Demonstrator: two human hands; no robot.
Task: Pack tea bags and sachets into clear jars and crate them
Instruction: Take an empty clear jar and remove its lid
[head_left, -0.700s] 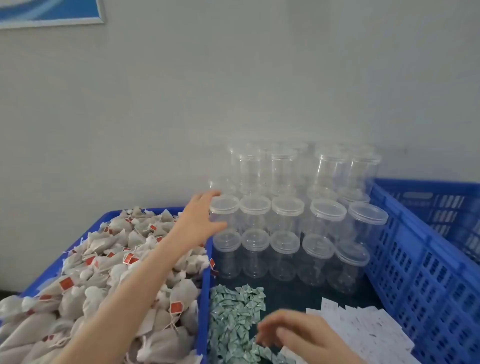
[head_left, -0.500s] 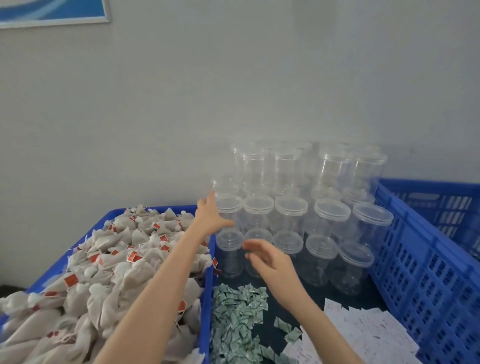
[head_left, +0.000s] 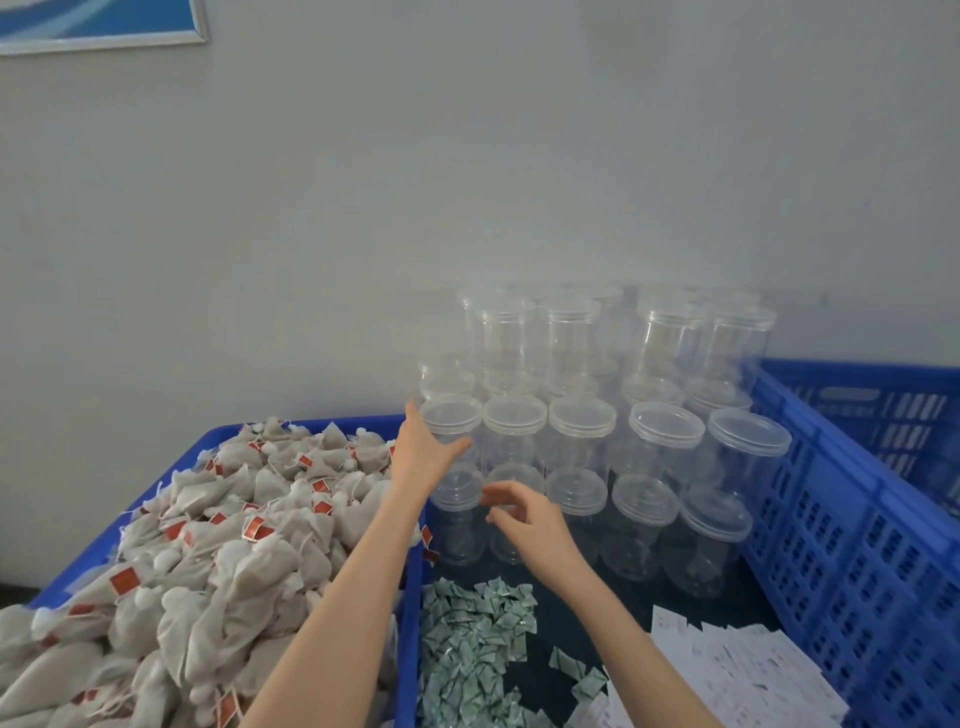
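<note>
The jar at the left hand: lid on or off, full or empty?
Lid on, empty: the jar by the left hand shows a seated clear lid and nothing inside.

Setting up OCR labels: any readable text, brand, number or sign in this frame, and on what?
None readable.
Red paper tags on the beige mesh tea bags: print blurred.
Small green-and-white sachets: pattern too small to read.
White paper slips: faint grey print, illegible.
Blue framed picture: no text visible.
</note>
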